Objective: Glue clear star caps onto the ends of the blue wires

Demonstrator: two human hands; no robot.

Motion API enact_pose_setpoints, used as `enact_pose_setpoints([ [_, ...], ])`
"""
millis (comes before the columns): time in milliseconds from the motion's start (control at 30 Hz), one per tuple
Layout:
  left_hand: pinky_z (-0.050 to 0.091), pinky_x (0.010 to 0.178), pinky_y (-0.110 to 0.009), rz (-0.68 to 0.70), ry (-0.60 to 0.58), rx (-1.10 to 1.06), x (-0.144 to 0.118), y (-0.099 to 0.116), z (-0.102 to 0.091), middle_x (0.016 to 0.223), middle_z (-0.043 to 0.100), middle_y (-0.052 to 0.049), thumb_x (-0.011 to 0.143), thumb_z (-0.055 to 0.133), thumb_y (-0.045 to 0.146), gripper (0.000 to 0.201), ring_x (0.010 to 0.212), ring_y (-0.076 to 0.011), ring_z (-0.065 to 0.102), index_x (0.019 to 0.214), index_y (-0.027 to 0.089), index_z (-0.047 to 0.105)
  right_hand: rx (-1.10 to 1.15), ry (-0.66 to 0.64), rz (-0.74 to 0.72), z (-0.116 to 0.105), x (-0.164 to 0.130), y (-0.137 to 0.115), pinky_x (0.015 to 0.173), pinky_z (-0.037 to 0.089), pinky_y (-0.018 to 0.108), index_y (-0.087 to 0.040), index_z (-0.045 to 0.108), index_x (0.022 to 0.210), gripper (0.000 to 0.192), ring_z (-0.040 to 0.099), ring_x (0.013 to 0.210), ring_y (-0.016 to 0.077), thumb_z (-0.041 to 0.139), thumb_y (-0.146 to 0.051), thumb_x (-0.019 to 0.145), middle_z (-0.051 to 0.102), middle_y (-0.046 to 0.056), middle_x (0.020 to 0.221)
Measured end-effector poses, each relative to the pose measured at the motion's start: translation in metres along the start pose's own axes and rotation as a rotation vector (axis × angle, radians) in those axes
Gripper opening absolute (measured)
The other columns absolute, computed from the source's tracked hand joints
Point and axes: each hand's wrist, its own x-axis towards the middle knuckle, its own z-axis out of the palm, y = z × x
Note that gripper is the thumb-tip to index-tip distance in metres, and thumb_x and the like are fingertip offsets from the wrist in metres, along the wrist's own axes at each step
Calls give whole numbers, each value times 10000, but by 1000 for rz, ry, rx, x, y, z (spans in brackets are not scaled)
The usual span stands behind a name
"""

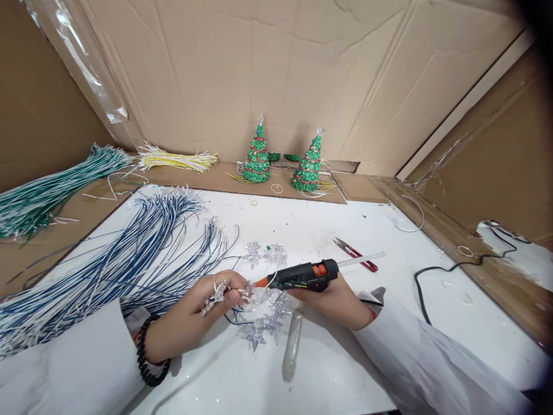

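Currently, the left grip (pixel 201 305) pinches a few small clear stars (pixel 218 294) between thumb and fingers, low in the middle of the white table (pixel 345 369). To its right, the right grip (pixel 339 302) is closed around a black glue gun (pixel 298 278), most of its fingers hidden behind the gun. The orange nozzle (pixel 261 282) points left at the held pieces, though whether it touches them I cannot tell. A clear glue stick (pixel 363 259) pokes out of the gun's back end, and red-handled snips (pixel 356 253) lie just beyond it. More stars rest loose on the table, 2 on the far side of the nozzle and a cluster on the near side. Blue and white wires (pixel 129 248) spread across the left, with green wires (pixel 60 187) farther left and yellow and white wires (pixel 179 159) at the far left. At the far edge stand 2 small Christmas trees (pixel 258 158), before a cardboard wall (pixel 276 69).
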Motion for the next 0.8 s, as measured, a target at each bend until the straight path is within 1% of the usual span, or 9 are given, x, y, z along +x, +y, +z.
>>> enact_pose_setpoints([
  [100,378,699,-227,-29,18,-20,0,-1,0,772,515,-3,908,404,300,191,747,-135,494,811,173,507,-24,38,-18,2,-2,-1,545,451,272,-167,589,682,188,518,591,143,679,-331,663,575,0,619],
  [167,381,710,-230,-43,30,-24,1,-1,0,793,531,-8,904,414,298,185,760,-137,500,815,172,515,-85,68,-31,3,-3,-3,452,370,233,-176,493,574,236,418,488,104,666,-310,664,457,-40,499],
  [233,382,695,-231,-53,39,-22,2,0,-1,801,538,-14,902,420,303,190,752,-138,499,812,170,523,-129,90,-63,3,-6,-3,423,314,216,-183,444,551,242,355,453,84,640,-265,666,397,-59,461],
  [400,376,584,-220,-95,60,-60,1,2,-1,747,531,-9,893,442,335,233,613,-111,445,777,157,538,-260,157,-230,3,-14,-2,438,310,208,-185,481,601,90,398,457,86,536,-133,650,464,-47,493],
  [533,397,582,-219,-139,64,-92,-1,3,-1,764,565,-14,887,453,360,242,586,-101,472,834,152,566,-388,177,-377,1,-16,-1,473,334,214,-187,532,659,90,431,466,93,529,-106,620,505,-40,525],
  [600,402,575,-212,-136,64,-100,-1,3,-1,756,567,-13,882,463,366,246,586,-101,473,826,152,570,-403,207,-357,1,-14,0,485,339,215,-183,538,679,70,433,478,94,547,-120,648,508,-37,538],
  [667,408,573,-206,-128,70,-109,-1,3,-1,774,569,-16,879,467,372,249,596,-101,470,812,155,567,-382,258,-267,1,-10,2,484,335,214,-179,536,688,35,426,497,97,561,-176,712,496,-35,547],
  [733,415,585,-205,-127,73,-109,0,3,-1,811,572,-22,879,466,376,259,614,-102,475,785,154,562,-355,337,-184,-1,-4,4,489,333,217,-176,528,687,130,414,520,102,568,-269,769,482,-32,559],
  [800,415,600,-210,-130,67,-94,0,3,-1,853,579,-30,881,463,375,267,630,-103,481,763,153,554,-350,450,-149,-6,3,7,513,345,228,-177,521,680,211,415,546,113,564,-349,794,478,-27,572],
])
